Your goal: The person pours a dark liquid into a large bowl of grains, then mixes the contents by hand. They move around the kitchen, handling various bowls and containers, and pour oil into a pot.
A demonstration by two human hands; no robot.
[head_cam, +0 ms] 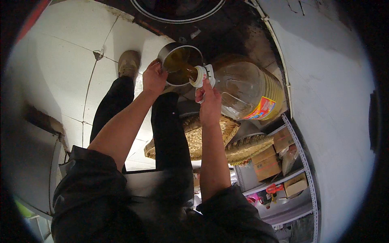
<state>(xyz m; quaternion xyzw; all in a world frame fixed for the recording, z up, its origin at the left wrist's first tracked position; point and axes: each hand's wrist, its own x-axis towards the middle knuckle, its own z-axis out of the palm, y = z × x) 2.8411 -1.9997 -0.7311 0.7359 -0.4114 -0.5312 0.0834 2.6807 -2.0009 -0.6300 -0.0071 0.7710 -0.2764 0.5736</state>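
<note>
My left hand (pixel 154 77) grips the near-left rim of a round metal pot (pixel 170 50). Yellow-brown liquid, which looks like cooking oil, runs into it from a large clear plastic jug (pixel 243 82). That jug lies tilted on its side, its white neck (pixel 199 76) over the pot's right edge. Around the white handle at the neck, my right hand (pixel 209 95) is closed. A red and yellow label (pixel 263 108) with writing is on the jug's lower side. How much liquid the pot holds is hard to tell.
Woven baskets (pixel 194 139) lie below the jug. Metal shelving (pixel 304 158) at the right holds cardboard boxes (pixel 266 164) and small goods. A white wall (pixel 331 91) bounds the right side. A large round dark vessel (pixel 179 9) stands at the top, and white tiles (pixel 70 73) cover the left floor.
</note>
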